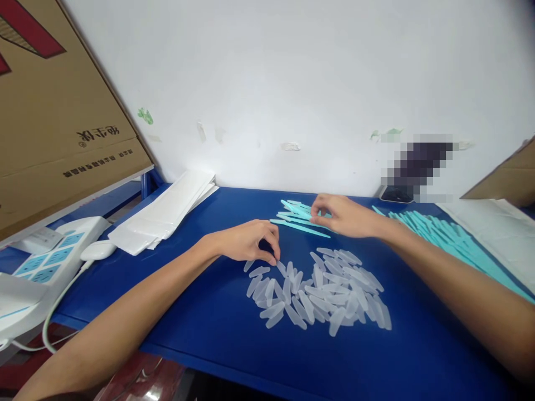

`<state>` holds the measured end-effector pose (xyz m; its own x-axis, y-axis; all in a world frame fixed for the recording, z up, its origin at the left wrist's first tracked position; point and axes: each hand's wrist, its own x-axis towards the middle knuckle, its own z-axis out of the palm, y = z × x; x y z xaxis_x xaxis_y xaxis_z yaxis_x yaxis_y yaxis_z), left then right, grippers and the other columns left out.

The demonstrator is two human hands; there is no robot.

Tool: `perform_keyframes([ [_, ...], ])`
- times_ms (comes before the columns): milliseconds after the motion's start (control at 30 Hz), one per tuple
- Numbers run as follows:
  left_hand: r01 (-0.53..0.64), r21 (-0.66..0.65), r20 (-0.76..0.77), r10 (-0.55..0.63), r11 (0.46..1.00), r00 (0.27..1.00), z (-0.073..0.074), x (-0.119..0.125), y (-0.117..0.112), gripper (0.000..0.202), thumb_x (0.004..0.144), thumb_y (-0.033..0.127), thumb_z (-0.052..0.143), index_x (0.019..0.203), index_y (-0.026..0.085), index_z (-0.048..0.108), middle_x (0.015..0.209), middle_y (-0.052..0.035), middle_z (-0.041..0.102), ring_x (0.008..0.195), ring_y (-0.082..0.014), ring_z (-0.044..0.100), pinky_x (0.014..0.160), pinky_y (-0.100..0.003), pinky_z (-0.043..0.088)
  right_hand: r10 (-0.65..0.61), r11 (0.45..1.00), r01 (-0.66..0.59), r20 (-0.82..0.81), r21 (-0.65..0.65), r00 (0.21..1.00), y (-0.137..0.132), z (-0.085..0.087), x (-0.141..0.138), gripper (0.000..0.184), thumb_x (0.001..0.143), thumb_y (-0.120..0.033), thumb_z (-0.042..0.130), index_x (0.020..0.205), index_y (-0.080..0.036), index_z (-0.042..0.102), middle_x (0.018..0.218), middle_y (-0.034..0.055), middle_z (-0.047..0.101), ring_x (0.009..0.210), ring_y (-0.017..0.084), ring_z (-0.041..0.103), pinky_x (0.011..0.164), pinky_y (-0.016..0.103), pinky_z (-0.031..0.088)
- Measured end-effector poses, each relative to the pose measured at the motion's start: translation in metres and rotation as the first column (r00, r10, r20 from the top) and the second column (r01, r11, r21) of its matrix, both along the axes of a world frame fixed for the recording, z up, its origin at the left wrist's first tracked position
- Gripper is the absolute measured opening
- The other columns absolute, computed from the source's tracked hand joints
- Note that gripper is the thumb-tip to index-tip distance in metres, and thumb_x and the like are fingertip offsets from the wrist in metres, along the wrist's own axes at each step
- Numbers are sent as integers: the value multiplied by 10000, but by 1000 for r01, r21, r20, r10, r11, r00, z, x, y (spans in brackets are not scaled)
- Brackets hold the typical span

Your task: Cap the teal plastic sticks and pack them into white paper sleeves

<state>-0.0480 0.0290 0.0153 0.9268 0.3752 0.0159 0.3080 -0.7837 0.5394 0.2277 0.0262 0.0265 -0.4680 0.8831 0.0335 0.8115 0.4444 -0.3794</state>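
Thumb and fingertips of my left hand point(256, 240) are pinched at the far left edge of the pile, closed on one small translucent plastic cap point(281, 269). The other translucent caps point(317, 292) lie loosely heaped on the blue table, nearer to me. My right hand point(340, 214) is closed, its fingertips on a slim turquoise stick, possibly an eyebrow razor, among a small group of turquoise sticks point(298, 225). The fingers hide part of that group. A bigger heap of the same sticks point(443, 239) lies beyond my right forearm.
White flat sleeves point(167, 209) are stacked at the back left. A power strip point(54, 250) with a white plug and cable sits at the left edge. A cardboard box point(62, 111) leans there. A phone-like dark object point(397, 192) stands against the wall, near a pale packet point(493, 234).
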Motion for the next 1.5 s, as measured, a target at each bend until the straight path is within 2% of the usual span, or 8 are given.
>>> perform_keyframes([
  [100,-35,-22,21,35,999,999,-3,-3,6,107,883,340,727,873,257,793,886,-39,691,861,-192,612,801,-322,454,-29,986,53,-153,156,988,3,-5,4,280,904,-453,540,893,-198,655,1079,105,590,904,225,570,790,362,431],
  [200,-197,8,100,195,980,976,-11,-12,19,141,887,354,707,873,230,774,917,-43,721,857,-189,618,756,-305,451,-20,975,53,-150,216,988,4,-9,7,280,926,-453,529,909,-204,656,1005,85,589,833,204,556,752,349,410],
  [300,-426,42,173,414,904,894,-21,-19,32,177,859,375,711,840,210,774,815,-37,722,691,-154,577,626,-278,405,30,988,-30,0,150,1000,5,-9,9,267,940,-437,513,917,-212,654,986,69,633,761,183,550,704,339,381],
  [400,-520,11,184,509,854,841,-29,-22,38,191,833,370,717,882,201,789,695,-20,704,583,-129,522,577,-268,380,83,996,-87,112,34,990,5,-6,10,248,938,-425,515,905,-223,656,933,49,683,723,178,563,664,331,364],
  [567,-494,3,217,482,869,849,-32,-19,39,186,818,352,719,906,219,814,841,-45,763,639,-142,559,599,-274,412,92,996,-89,166,-25,982,2,-2,8,231,927,-407,522,906,-234,673,944,55,712,770,201,598,646,326,355],
  [1167,-489,36,277,462,872,843,-40,-4,28,117,858,300,709,858,217,791,840,-25,722,671,-142,549,643,-285,421,69,996,-78,172,44,983,-11,-9,-20,214,916,-373,538,877,-214,675,862,65,711,743,201,604,633,332,358],
  [1367,-541,131,298,487,831,821,-41,-1,26,293,851,327,727,1121,212,729,949,-35,694,674,-140,541,674,-287,446,60,997,-68,242,24,968,-9,-8,-17,346,889,-516,576,740,-210,635,653,36,641,643,188,559,704,361,368],
  [1500,-590,136,330,525,796,785,-39,-3,26,361,884,374,683,1201,202,690,971,-42,676,640,-129,522,661,-284,447,-21,999,13,229,37,973,-7,-6,-13,376,861,-582,580,841,-209,625,507,-6,543,561,180,509,704,365,365],
])
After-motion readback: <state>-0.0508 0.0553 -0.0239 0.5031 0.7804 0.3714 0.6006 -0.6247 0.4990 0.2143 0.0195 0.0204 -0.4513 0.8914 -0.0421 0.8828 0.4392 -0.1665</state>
